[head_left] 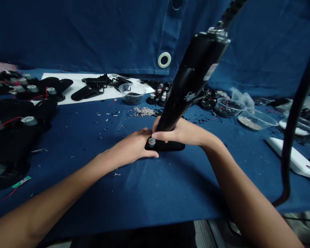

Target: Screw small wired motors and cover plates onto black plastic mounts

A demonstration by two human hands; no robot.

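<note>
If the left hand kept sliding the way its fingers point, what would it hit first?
Probably the small round motor on the black plate, just beyond the left hand; depth is unclear.

R hand (182, 132) gripping driver (191, 79), L hand (134, 148) steadying black part (167, 146)

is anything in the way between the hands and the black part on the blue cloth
Nothing visible does. The left hand holds the black part beside its small grey motor, and the right hand grips the black screwdriver directly over it. The tool's tip is hidden behind the fingers, so that gap cannot be checked.
</note>
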